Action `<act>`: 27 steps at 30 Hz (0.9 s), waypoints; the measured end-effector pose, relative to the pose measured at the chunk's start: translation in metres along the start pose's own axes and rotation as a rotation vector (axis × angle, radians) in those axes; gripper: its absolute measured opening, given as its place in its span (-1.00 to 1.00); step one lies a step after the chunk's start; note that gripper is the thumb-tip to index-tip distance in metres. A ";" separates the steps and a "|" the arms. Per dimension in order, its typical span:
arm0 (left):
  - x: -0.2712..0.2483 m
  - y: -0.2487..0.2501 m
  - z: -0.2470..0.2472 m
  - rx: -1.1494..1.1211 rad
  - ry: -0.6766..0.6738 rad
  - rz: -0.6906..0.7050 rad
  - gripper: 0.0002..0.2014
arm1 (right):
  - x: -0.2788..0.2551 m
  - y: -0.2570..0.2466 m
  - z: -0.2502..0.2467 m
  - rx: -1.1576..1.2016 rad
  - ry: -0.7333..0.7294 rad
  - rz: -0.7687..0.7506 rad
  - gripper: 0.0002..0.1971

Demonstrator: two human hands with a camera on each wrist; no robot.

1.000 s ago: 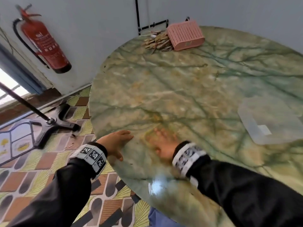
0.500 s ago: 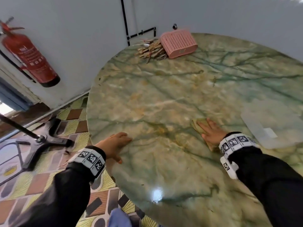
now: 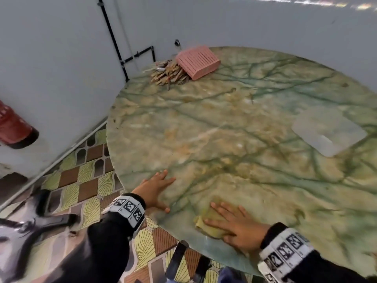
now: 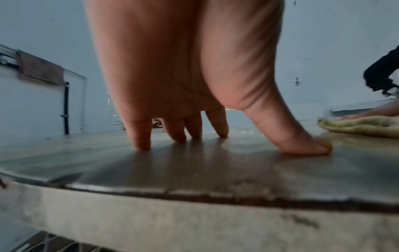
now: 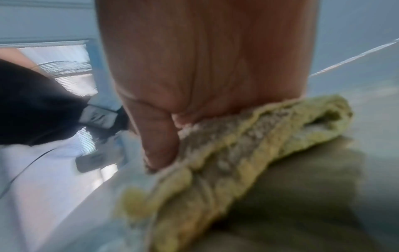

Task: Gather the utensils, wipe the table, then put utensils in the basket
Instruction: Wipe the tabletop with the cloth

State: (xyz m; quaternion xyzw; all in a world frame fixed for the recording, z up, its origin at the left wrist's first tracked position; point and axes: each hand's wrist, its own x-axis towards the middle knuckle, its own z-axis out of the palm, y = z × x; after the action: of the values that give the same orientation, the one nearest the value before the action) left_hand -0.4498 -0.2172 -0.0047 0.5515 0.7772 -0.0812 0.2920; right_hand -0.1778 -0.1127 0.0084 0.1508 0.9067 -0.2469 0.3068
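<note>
right hand (image 3: 234, 225), fingers flat and spread, presses the cloth (image 3: 206, 220) on the table (image 3: 224, 129) near its rim; left hand (image 3: 156, 187) braces just beside, open. utensils (image 3: 168, 74) and basket (image 3: 196, 62) lie well ahead. keep the palm flat, overlap strokes.

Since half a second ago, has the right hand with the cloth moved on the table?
Yes. The right hand, pressing the cloth, has slid toward the left hand and the table's near edge, away from the clear lid.
</note>
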 end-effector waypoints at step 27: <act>-0.001 -0.017 -0.006 -0.105 -0.075 0.145 0.08 | -0.019 0.080 -0.017 0.093 0.187 0.496 -0.30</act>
State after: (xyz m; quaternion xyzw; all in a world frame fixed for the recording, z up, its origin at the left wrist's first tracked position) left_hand -0.4671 -0.2221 -0.0027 0.5868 0.7270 -0.0398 0.3544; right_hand -0.1373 -0.0389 0.0042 0.4045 0.8542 -0.1908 0.2654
